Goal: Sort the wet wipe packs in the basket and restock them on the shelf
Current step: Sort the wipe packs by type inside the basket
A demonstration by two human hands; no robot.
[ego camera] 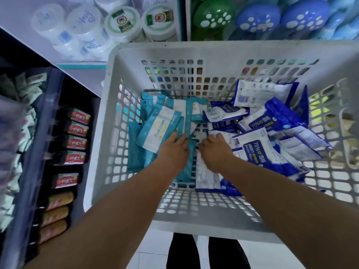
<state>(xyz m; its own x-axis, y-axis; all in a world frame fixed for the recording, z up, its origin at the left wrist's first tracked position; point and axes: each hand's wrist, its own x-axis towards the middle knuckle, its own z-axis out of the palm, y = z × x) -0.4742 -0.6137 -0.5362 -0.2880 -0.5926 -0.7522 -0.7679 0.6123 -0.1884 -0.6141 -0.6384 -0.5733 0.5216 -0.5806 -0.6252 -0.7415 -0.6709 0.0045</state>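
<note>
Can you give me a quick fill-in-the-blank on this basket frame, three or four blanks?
1. The teal packs lie on the ____ side of the white basket.
2. The dark blue packs are printed with "____% Alcohol Wipes".
3. The left hand rests on a ____ pack.
4. The right hand and the left are both ____ the basket.

Missing words: left; 75; teal; inside

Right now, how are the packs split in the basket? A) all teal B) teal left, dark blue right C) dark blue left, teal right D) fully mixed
B: the teal packs lie on the left of the basket, the dark blue packs on the right.
</note>
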